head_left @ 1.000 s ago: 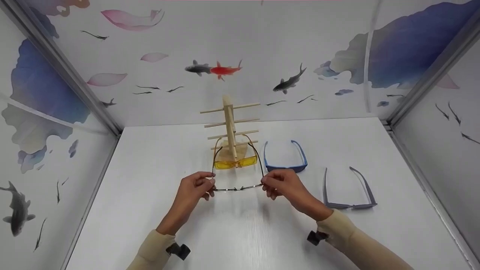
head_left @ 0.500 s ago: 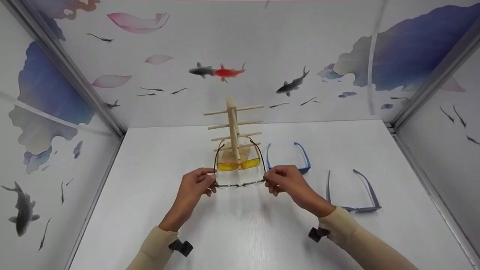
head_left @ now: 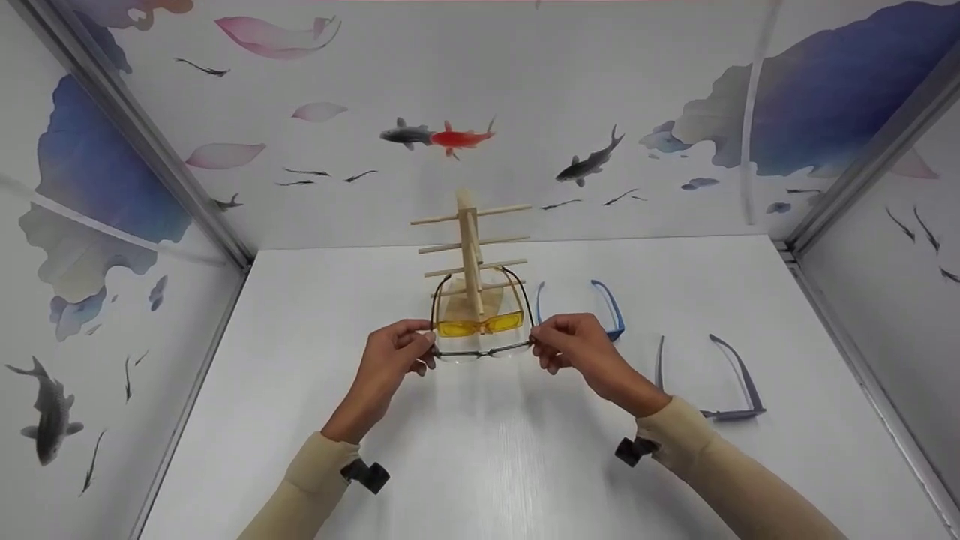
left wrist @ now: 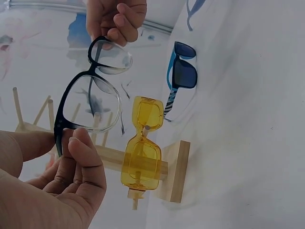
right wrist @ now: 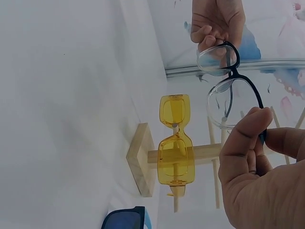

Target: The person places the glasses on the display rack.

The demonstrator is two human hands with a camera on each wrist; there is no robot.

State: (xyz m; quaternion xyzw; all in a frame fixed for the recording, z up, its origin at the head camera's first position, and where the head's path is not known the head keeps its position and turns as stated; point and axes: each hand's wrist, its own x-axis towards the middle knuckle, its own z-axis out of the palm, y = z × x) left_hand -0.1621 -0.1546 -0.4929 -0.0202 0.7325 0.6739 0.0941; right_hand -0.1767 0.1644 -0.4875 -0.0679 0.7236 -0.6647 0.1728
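Black-topped clear glasses (head_left: 484,352) are held level between both hands, their temples pointing at the wooden rack (head_left: 469,255). My left hand (head_left: 386,367) pinches the left hinge corner, and my right hand (head_left: 585,356) pinches the right one. Yellow glasses (head_left: 480,324) hang on the rack's lowest pegs, just beyond the held frame. In the left wrist view the clear glasses (left wrist: 93,71) are in the air, apart from the yellow glasses (left wrist: 143,143). The right wrist view shows thumb and finger on the black corner of the frame (right wrist: 252,88).
Blue glasses (head_left: 616,319) stand right of the rack, partly hidden behind my right hand. Grey glasses (head_left: 739,412) lie farther right on the white table (head_left: 300,300), partly covered by the right forearm. Printed walls (head_left: 525,75) enclose the table at the back and sides.
Both hands have moved the clear glasses toward the rack, bringing their front closer to the yellow glasses. The camera view has shifted slightly.
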